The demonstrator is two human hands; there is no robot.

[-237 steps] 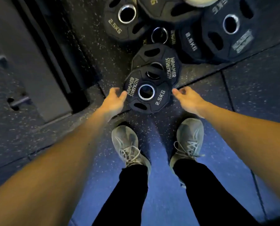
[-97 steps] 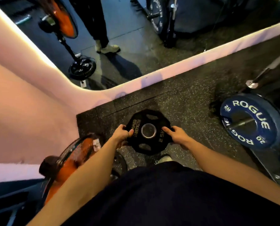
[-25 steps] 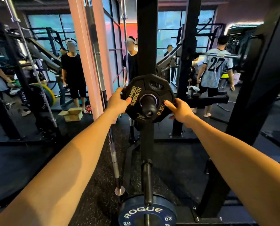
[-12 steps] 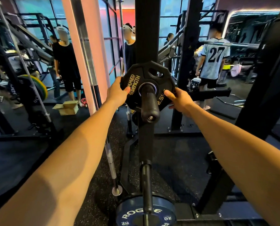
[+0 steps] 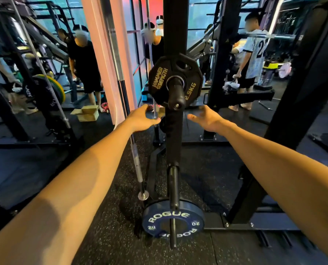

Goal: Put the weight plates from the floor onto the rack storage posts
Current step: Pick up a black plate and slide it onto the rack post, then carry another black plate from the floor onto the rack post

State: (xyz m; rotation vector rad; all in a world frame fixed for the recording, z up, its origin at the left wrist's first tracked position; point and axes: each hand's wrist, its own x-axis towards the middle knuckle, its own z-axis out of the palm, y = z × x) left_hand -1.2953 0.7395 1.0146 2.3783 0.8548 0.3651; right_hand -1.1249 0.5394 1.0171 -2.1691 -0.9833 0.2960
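A black 2.5 kg Hammer Strength weight plate [image 5: 159,81] hangs on the black storage post [image 5: 175,96] of the rack upright [image 5: 173,136], pushed back against the upright. My left hand [image 5: 143,118] hovers below and left of the plate, fingers apart, holding nothing. My right hand [image 5: 207,118] is below and right of the plate, also open and apart from it.
A blue Rogue 20 plate [image 5: 172,219] sits on a lower post near the floor. A steel barbell [image 5: 134,153] leans upright just left of the rack. Black rack frame [image 5: 285,115] stands at right. Several people [image 5: 85,60] stand behind, and a cardboard box [image 5: 86,112] lies on the floor.
The plate has slid fully onto the post. Both hands have let go of it and dropped down and back toward me.
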